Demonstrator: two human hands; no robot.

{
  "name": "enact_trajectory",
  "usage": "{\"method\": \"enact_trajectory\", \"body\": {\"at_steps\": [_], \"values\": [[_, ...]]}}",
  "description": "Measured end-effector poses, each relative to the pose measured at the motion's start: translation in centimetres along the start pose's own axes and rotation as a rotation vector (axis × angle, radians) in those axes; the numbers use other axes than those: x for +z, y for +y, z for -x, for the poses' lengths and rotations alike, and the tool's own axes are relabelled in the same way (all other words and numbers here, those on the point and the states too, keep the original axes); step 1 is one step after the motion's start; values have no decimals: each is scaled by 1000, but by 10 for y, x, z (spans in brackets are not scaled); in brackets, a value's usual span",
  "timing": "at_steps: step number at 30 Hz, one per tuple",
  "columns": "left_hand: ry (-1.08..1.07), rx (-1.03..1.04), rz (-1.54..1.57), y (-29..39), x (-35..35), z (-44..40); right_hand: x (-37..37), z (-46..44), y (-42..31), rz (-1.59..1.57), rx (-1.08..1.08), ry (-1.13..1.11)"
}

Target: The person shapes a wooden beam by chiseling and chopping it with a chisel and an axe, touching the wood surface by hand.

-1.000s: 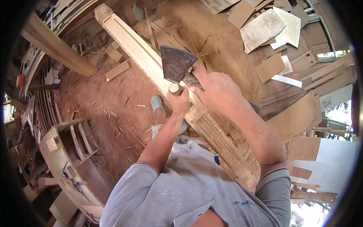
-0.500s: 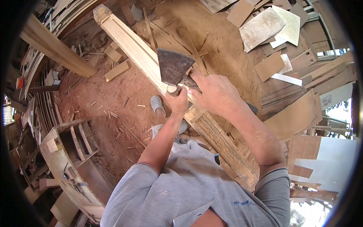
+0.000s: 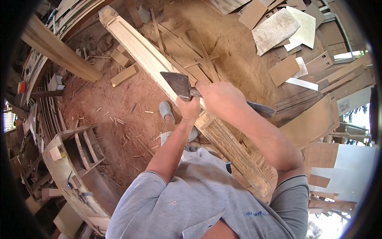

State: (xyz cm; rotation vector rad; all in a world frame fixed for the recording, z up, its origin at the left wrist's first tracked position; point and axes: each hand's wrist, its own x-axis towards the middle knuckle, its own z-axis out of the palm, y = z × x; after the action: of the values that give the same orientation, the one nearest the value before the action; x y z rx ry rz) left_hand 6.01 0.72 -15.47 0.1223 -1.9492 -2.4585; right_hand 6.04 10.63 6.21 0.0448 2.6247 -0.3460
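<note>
Over a long carved wooden beam (image 3: 139,47), my right hand (image 3: 221,97) is wrapped round the handle of a tool with a broad dark metal blade (image 3: 176,83). The blade tilts to the upper left, and the tool's dark rear part shows beyond my right wrist. My left hand (image 3: 189,107) is closed just under the blade, around a short wooden handle whose end is now mostly hidden behind the blade. Both hands are close together, above the middle of the beam.
A wooden cabinet frame (image 3: 73,175) lies at the lower left. A curved plank (image 3: 59,51) leans at the upper left. Small offcuts, including a wood block (image 3: 124,75), lie on the dirt floor. Boards and a rough pale slab (image 3: 275,32) are piled at the right.
The dark blade has dropped and turned, looking narrower. My right hand has rolled over and shifted slightly left and down, while more of the tool's rear part shows. My left hand stays nearly in place.
</note>
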Motion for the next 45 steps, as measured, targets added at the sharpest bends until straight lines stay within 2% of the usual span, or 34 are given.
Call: {"method": "enact_trajectory", "body": {"at_steps": [5,7,9,10,12,15,17,18,19,21,22,24,26,27,29,31,33,34,35,36,38,41,43,44,45], "values": [[19,1,62,2,2,-1,-20,8,0,-24,-62,75],[7,-9,16,-2,-2,-2,-52,17,-12,-84,-63,207],[-22,-25,-40,-10,-6,-2,-85,26,-22,-235,-76,473],[-17,-31,-47,-7,-5,-1,-95,21,-20,-259,-238,774],[-2,-39,-58,-1,-3,2,-127,26,-20,-265,-442,1159],[-10,-24,-41,-2,-3,2,-97,20,-29,-493,-170,1100],[9,-67,40,-5,-2,6,-36,9,-4,-195,-110,712],[14,-77,81,-7,-1,3,-5,3,16,164,-134,346],[34,6,33,-10,1,1,2,18,5,174,-23,80],[45,149,-76,-12,-1,-1,-11,14,3,105,-68,4],[26,87,-12,-13,3,-6,-21,10,5,87,-103,-39],[-9,-69,92,-15,-4,1,-37,8,1,21,-137,47],[-26,-68,4,-25,-7,-3,-86,14,-29,-88,-25,164],[-15,-66,-20,-18,-6,-2,-103,13,-25,-132,-160,450],[6,-78,-23,-15,-6,2,-155,37,-38,-525,-315,682],[6,-50,-65,-12,-5,3,-177,53,-55,-843,-234,783],[-6,-44,-79,-9,-7,5,-139,38,-60,-782,-19,1106],[-20,-47,-69,-8,-8,6,-102,26,-36,-426,82,749],[-35,-43,-58,-8,-6,5,-64,14,-13,96,59,380],[-8,-23,-22,-7,-3,4,-27,1,11,432,-104,117],[47,17,41,-5,1,3,20,9,13,-39,-10,29],[32,-36,9,-11,2,0,-29,9,9,65,-86,-6],[-1,-84,-30,-15,-4,9,-49,8,2,-67,-157,165],[-6,-77,-28,-17,-3,8,-83,15,-18,-101,-69,206],[-11,-77,-30,-19,-5,10,-101,19,-20,-170,-166,477]]}}
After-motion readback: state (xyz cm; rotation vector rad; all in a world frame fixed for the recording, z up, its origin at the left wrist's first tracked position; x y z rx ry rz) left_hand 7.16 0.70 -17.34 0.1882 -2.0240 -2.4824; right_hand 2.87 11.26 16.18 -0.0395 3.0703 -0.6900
